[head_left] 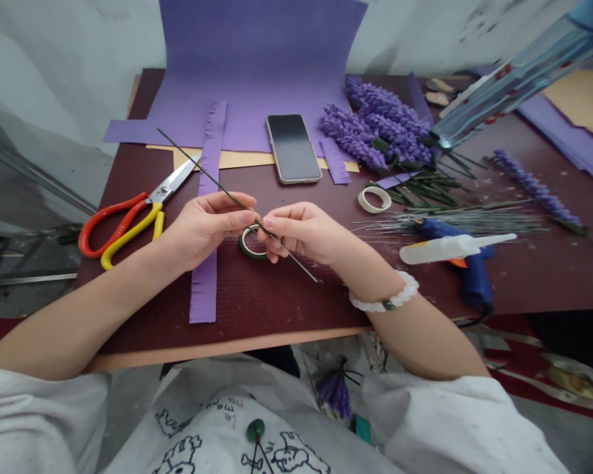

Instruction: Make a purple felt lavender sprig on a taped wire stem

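L grip [202,226] & R grip [304,230] both pinch the part-green wire [192,160] approx. mid-length, prob. to steady it above the surface [281,309]; green tape roll [248,249] close by, scissors [164,191] to L, handles nearest, prob. for quick reach

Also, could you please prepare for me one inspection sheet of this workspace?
Surface: dark red tabletop with pale edging.
Job's things: thin green wire stem, near end grey; dark green tape roll close by.
Clutter: purple fringed paper strip, black-screened phone, red-and-yellow-handled metal scissors, bunched purple flower spikes, white plastic nozzle bottle, blue glue gun.
Hands: left hand and right hand both pinch the stem.
Cables: dark cord at the glue gun's handle; far end not visible.
Surroundings: pale wall behind; purple flower bunch below the tabletop.
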`<state>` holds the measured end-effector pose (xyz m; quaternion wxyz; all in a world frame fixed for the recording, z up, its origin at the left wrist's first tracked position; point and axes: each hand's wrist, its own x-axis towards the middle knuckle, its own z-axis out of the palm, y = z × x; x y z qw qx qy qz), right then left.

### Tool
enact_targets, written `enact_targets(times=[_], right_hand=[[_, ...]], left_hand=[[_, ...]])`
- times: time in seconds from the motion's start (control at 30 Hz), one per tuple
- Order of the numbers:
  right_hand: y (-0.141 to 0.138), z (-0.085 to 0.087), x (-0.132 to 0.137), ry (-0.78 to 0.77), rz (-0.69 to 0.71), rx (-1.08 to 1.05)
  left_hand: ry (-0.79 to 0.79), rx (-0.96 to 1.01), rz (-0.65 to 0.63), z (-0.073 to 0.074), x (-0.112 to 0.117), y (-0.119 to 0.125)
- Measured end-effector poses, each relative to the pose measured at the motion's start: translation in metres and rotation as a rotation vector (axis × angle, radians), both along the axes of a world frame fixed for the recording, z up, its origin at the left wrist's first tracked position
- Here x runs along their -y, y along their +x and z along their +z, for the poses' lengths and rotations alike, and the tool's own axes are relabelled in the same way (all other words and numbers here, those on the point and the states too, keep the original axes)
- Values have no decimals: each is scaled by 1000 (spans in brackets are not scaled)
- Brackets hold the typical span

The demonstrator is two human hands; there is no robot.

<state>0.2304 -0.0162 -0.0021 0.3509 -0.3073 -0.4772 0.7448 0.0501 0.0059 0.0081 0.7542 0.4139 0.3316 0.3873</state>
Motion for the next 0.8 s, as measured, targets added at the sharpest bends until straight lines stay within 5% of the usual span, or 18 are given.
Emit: enact_targets(times=[0.3,0.6,0.8], right_hand=[[1,0,1,67,1,36],[-1,-2,1,95,-54,124],[3,-2,0,68,4,86]], left_hand=[[81,117,-64,2,1,0],[28,-109,-80,-1,0,-2],[39,-38,-53,2,2,-1]])
